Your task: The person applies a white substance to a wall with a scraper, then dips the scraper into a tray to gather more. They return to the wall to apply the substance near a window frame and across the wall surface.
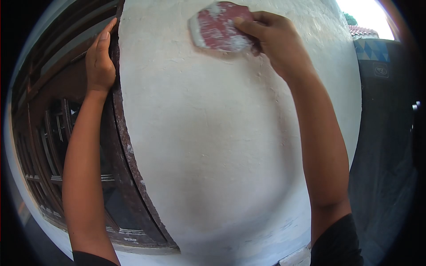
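Red scraper (217, 29), likely stiff and light, pinched at its rear edge by right hand (277, 42) fingers; left hand (100, 60) fingers together, flat on window frame (119, 115).

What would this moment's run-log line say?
right hand: holds red pad against white wall | left hand: flat on dark wooden frame edge

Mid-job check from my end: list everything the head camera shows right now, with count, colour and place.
wall: one, white plaster, centre of view
red pad: one, red smeared with white, flat on the wall at top centre
window frame: one, dark brown wood, left of the wall
dark cover: one, blue-black, right edge
tiled roof: one, reddish, top right
left hand: one, flat on the frame's edge, upper left
right hand: one, gripping the pad, top
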Action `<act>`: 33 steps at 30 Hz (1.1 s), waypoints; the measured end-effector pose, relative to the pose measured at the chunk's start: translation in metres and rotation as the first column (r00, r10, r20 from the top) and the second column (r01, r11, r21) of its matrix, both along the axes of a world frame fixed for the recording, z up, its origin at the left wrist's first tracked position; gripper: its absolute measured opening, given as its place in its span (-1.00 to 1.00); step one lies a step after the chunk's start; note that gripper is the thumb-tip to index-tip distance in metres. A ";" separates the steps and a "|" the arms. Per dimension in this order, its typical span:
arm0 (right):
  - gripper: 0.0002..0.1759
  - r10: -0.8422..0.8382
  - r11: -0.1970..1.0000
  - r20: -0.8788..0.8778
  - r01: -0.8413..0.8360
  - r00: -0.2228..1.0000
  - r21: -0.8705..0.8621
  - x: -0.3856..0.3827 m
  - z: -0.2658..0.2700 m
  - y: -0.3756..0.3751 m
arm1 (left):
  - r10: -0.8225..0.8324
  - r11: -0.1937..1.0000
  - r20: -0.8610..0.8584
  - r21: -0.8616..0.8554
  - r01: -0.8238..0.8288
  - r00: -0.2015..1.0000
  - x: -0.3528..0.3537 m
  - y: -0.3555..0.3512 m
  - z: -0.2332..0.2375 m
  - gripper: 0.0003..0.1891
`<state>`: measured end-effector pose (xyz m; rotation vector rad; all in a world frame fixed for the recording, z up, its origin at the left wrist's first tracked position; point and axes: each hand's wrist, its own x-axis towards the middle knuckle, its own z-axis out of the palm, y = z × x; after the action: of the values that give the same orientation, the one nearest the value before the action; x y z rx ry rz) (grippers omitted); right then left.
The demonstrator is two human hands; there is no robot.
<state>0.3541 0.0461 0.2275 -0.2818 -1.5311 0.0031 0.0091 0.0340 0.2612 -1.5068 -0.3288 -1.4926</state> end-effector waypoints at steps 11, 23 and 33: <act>-0.49 -0.083 0.993 -0.185 0.066 0.979 -0.097 0.074 0.012 0.033 | -0.020 1.000 0.000 -0.016 0.020 1.000 0.002 0.000 -0.002 -0.40; -0.45 -0.232 0.972 -0.039 0.233 0.972 0.026 0.009 0.029 0.013 | -0.019 1.000 0.017 -0.013 0.019 1.000 0.002 -0.001 -0.002 -0.41; -0.69 -0.116 0.993 -0.009 0.116 0.993 -0.012 -0.022 0.023 -0.027 | -0.035 0.999 0.035 -0.012 0.035 0.999 0.002 0.000 -0.001 -0.39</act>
<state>0.3316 0.0193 0.2503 -0.3796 -1.5038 -0.0784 0.0111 0.0337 0.2605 -1.5051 -0.3345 -1.5486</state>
